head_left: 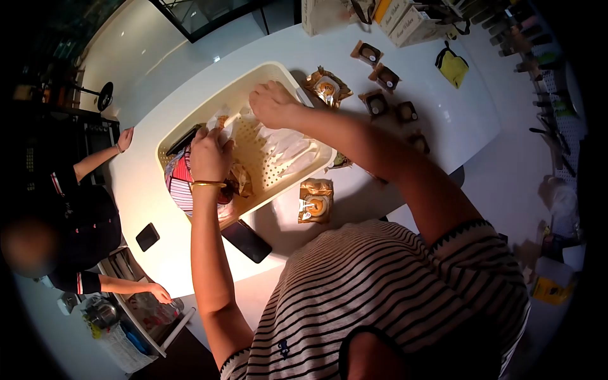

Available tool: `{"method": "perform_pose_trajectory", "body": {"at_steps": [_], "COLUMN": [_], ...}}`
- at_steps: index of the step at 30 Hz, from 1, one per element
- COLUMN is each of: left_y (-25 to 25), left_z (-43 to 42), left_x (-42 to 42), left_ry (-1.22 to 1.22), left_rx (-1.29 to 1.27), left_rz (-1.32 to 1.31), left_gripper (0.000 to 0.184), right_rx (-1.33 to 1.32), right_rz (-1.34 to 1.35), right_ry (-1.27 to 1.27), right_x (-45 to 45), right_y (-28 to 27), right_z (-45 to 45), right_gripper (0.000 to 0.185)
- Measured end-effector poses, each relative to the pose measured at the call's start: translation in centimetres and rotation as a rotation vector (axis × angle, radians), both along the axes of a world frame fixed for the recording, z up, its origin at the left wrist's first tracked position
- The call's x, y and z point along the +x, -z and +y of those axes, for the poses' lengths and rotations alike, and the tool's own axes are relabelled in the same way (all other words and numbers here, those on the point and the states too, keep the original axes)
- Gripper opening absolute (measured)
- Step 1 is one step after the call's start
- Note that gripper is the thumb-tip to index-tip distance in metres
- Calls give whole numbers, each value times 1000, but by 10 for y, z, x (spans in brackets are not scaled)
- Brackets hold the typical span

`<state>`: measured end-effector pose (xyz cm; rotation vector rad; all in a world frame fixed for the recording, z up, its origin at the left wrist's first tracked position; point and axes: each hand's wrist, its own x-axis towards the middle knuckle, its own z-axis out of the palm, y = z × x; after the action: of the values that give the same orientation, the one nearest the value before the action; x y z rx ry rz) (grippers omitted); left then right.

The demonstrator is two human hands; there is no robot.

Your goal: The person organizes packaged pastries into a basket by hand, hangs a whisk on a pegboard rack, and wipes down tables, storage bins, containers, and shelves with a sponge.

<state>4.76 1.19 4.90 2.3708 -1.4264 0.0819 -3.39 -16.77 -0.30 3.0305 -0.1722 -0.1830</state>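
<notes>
Left hand (211, 155), right hand (272, 104), both half-curled over the basket (254, 166), grips I can't tell; pale bags (292, 152) lie nearer the right!

A white, round-ended desk (126, 190) catches warm light along its left side — cooler and greyer toward the right — with a dark-framed glass panel (221, 14) beyond its far edge, an open drawer (177, 331) at lower left, and a perforated pegboard (573, 136) at the far right.

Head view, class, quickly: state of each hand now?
Left hand: fingers curled by a pale wrapper; grip unclear.
Right hand: fingers curled over the basket; grip cannot be told.
</notes>
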Motion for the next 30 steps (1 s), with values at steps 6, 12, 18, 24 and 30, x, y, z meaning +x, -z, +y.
{"method": "perform_pose_trajectory", "body": {"at_steps": [6, 12, 18, 24, 30], "left_y": [18, 47, 51, 54, 4], "left_z": [-23, -53, -61, -63, -54], "left_x": [13, 29, 32, 42, 30], "left_ry": [116, 280, 237, 338, 47], "left_rx": [132, 150, 308, 146, 488], "left_rz": [-46, 64, 280, 359, 93], "left_gripper": [41, 35, 33, 33, 39], "right_rx": [-34, 545, 420, 305, 433], "right_rz": [-46, 247, 129, 127, -220], "right_ry": [4, 215, 86, 96, 20], "right_x": [-4, -5, -13, -14, 2], "right_y": [2, -18, -2, -33, 6], "right_z": [2, -10, -14, -12, -10], "right_gripper": [28, 32, 32, 27, 27]}}
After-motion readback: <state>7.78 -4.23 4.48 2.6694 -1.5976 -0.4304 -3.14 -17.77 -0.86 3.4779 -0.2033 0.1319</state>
